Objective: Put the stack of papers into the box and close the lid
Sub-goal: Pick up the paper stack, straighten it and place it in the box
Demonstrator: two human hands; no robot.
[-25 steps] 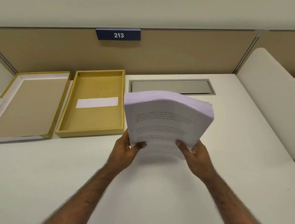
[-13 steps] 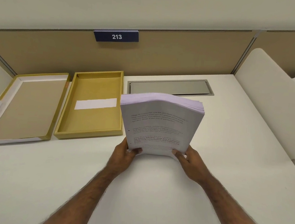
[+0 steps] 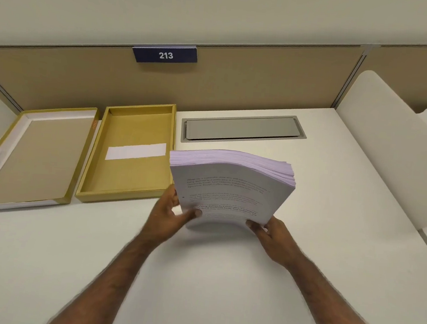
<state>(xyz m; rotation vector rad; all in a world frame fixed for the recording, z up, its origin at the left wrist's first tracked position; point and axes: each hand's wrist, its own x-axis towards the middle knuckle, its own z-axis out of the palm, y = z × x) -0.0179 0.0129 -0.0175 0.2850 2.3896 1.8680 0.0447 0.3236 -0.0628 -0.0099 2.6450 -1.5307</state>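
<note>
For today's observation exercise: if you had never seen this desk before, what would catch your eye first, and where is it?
First, the thick stack of papers, held up at centre by the left hand and right hand above the white desk. Next, the open yellow box just left of it, with its lid lying upturned further left. Behind, a blue sign reading 213 sits on the partition.

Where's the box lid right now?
Head view, far left of the desk: the lid lies inside-up, directly left of the open box.

The lid point(image 3: 31, 156) is laid left of the box point(image 3: 130, 152). The stack of papers point(image 3: 228, 186) is held right of both, near of the cable hatch point(image 3: 243, 128)
</note>
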